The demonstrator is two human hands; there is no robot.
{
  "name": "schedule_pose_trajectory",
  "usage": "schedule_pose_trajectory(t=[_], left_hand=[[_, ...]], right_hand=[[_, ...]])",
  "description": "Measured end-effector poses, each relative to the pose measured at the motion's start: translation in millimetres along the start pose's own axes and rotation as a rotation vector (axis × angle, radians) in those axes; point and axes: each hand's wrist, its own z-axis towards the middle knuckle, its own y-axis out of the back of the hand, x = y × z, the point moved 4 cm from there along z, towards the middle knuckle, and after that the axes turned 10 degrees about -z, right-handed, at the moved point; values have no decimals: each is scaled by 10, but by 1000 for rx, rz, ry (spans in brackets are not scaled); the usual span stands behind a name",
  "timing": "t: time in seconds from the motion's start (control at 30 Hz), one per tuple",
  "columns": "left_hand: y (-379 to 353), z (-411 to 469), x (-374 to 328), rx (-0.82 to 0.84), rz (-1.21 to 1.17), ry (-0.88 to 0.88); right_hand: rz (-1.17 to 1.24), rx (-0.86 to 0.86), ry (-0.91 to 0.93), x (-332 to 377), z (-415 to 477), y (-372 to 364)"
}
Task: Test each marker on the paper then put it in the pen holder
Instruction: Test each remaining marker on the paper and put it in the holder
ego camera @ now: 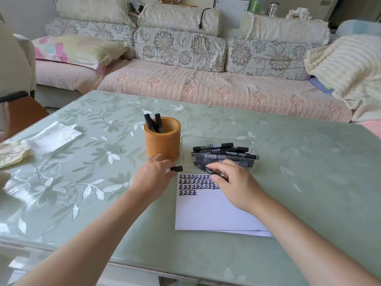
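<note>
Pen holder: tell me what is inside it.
Two black markers stand inside the orange pen holder, on its left side, with their upper ends sticking out. Its wall hides their lower parts and the bottom, so anything shorter in there cannot be seen.

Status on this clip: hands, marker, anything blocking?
Left hand pinches cap; right hand grips marker at top edge of paper. Two markers in pen holder, more in tray. Nothing blocking.
</note>
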Motion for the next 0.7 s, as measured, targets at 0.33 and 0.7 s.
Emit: schedule_pose_trajectory(t=[0.33,0.7], left_hand=[[131,-85,-207,-48,-179,-154],[106,-108,-328,85,-223,-226]], right_hand=[[-198,-51,27,41,25,31],[-128,-29,91,167,-16,-18]])
